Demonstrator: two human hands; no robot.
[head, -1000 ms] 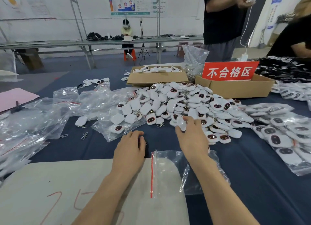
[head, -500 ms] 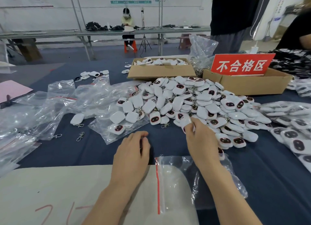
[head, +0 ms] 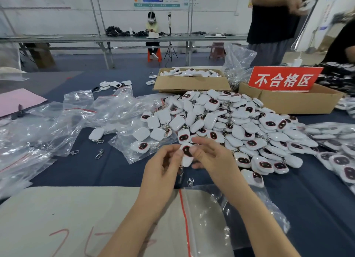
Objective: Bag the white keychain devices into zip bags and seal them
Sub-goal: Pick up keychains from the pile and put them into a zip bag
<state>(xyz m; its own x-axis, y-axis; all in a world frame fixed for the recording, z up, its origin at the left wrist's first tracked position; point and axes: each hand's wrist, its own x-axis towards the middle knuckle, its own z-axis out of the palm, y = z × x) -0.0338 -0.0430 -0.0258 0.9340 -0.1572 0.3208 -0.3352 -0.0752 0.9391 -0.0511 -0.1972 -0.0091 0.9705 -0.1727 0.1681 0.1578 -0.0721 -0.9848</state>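
We've got one white keychain device [head: 186, 154] pinched between both hands, lifted off the table [head: 92, 172], approx. centre of view. L hand [head: 163, 169]: thumb + fingers curled on the device's 9 o'clock edge. R hand [head: 212, 158]: thumb pressed on its 3 o'clock edge, index stretched over the top, other fingers loosely curled. Its dark, red-rimmed face looks up at us. A metal clasp [head: 180, 175] hangs below it.

At 6 o'clock from our hands lies the zip bag [head: 213, 210], flat, red seal strip running 12-to-6. It sits partly on a beige board [head: 67, 214] w/ red scribbles and partly on the blue table. Can't tell if it's open. A stray device [head: 253, 178] sits at the bag's 1 o'clock corner; in or out, can't tell.

From 12 to 3 o'clock: the pile of loose devices [head: 236, 122], some face up, some back up. Beyond it at 12, a cardboard box [head: 192, 83] w/ more devices. At 1 o'clock there's a 2nd box [head: 292, 103] w/ a red sign [head: 284, 79]. At 3 o'clock, filled bags [head: 336, 156].

At 9–10 o'clock:
- a heap of empty bags [head: 53, 126]
- a part-filled bag [head: 148, 141] near our L hand
- a lone device [head: 97, 134]
- a loose clasp [head: 99, 154]

Pink sheet [head: 17, 101] far out at 10. A person in a black top [head: 269, 16] stands behind the boxes.
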